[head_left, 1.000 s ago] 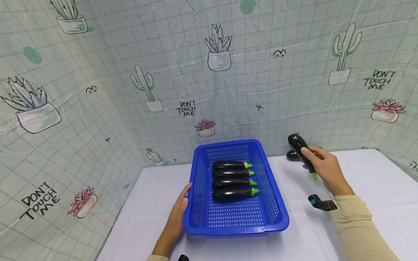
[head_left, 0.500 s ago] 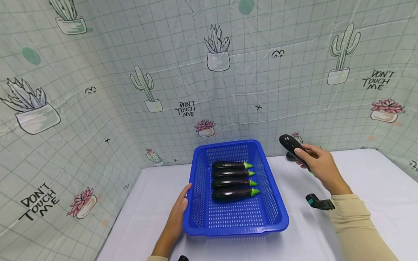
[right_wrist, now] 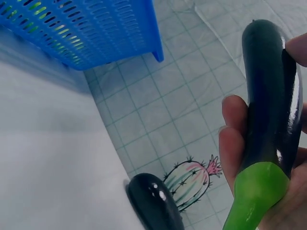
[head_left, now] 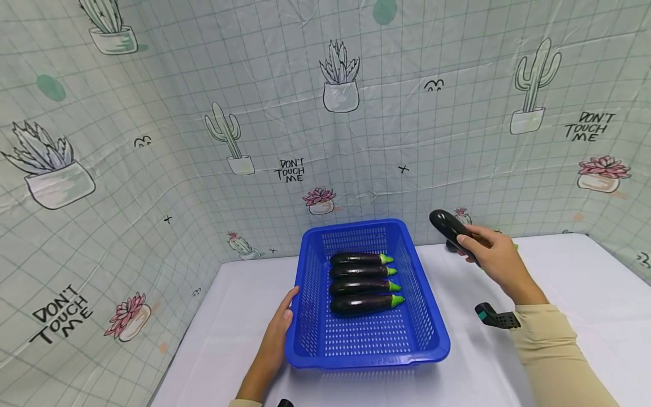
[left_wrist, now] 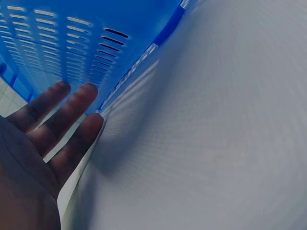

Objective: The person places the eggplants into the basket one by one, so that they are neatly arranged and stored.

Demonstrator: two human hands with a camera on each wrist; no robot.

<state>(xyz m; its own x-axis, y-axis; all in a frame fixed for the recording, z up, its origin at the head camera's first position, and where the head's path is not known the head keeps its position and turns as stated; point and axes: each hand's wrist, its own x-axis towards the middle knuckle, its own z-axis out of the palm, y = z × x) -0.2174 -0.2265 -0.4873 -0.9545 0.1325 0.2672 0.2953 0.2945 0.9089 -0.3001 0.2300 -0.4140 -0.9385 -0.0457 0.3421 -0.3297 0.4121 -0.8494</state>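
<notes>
right hand point(head_left: 495, 257): fingers curled round the held eggplant point(head_left: 448, 224), thumb on the opposite side.
held eggplant: off the table point(head_left: 244, 294), right of the basket, tilted; dark rounded end up and to the left, green stem end near the palm.
left hand point(head_left: 277, 333): beside the basket's left wall; in the left wrist view three fingers straight and a little spread, tips at the outer side. cannot tell how firmly they press.
basket point(head_left: 366, 341): blue, slotted plastic, upright on the table.
basket eggplants point(head_left: 358, 286): four, lying side by side on the basket floor, green stems to the right.
loose eggplant point(right_wrist: 156, 201): on the table by the back edge, partly hidden behind the right hand in the head view.
backdrop point(head_left: 274, 85): gridded cloth, printed cacti, "don't touch me" lettering.
sleeve point(head_left: 546, 333): tan, right arm; dark wrist device point(head_left: 497, 317) just beside the cuff.
</notes>
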